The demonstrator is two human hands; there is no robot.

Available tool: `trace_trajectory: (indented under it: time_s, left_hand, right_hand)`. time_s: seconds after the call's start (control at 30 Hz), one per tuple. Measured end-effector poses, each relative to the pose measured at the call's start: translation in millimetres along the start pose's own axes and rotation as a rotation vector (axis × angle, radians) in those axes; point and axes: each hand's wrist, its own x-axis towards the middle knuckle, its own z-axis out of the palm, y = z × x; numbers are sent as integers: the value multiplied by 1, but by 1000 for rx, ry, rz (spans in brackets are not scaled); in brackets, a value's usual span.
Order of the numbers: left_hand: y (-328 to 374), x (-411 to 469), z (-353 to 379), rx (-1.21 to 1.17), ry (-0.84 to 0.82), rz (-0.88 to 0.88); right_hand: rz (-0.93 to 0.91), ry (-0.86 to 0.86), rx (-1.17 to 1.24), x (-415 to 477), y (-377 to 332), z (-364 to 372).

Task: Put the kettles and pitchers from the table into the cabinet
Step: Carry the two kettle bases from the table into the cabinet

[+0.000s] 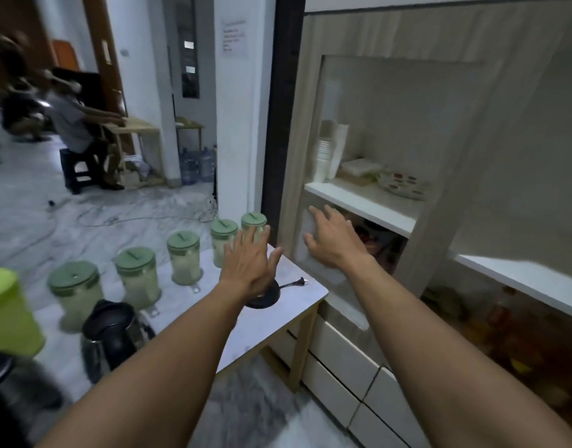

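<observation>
Several clear pitchers with green lids (184,257) stand in a row along the far edge of the white table (297,297). A steel kettle with a black lid (111,337) sits at the near left, and a black kettle base (265,297) with its cord lies near the table's right end. My left hand (250,258) hovers open above that base, fingers spread. My right hand (331,240) is open, its palm against the glass door (313,253) of the cabinet (439,205).
A lime-green container (10,315) and a dark object (6,383) sit at the table's left. The cabinet's shelf (359,202) holds cups, boxes and a dish; drawers (339,360) lie below. A seated person (74,124) works in the back room; cables cross the floor.
</observation>
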Motion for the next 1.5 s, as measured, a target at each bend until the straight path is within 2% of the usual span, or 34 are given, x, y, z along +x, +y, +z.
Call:
trace_trajectory:
  time_s: [0.3,0.53,0.8,1.07,1.17,1.33,1.5]
  left_hand:
    - [-83,39,69,34,-26,-251]
    - [-132,57,136,97,-65,-445]
    - [-175,54,211,78,-192,-651]
    - [-195,45,264,102,-357,-828]
    - [-196,39,272,37,-339,-878]
    - [-197,34,280,12,-282,-900]
    - [-197,30,283,54,-274,-877]
  right_hand:
    - [-130,-153,56,94,7,117]
    - [-228,-344,71,164,17,214]
    - [-307,-544,74,199,27,319]
    - [-309,-769,-54,212,41,392]
    - [-277,-785,-35,210,47,408]
    - [-192,-643,53,202,54,423]
    - [-138,-624,72,197,58,428]
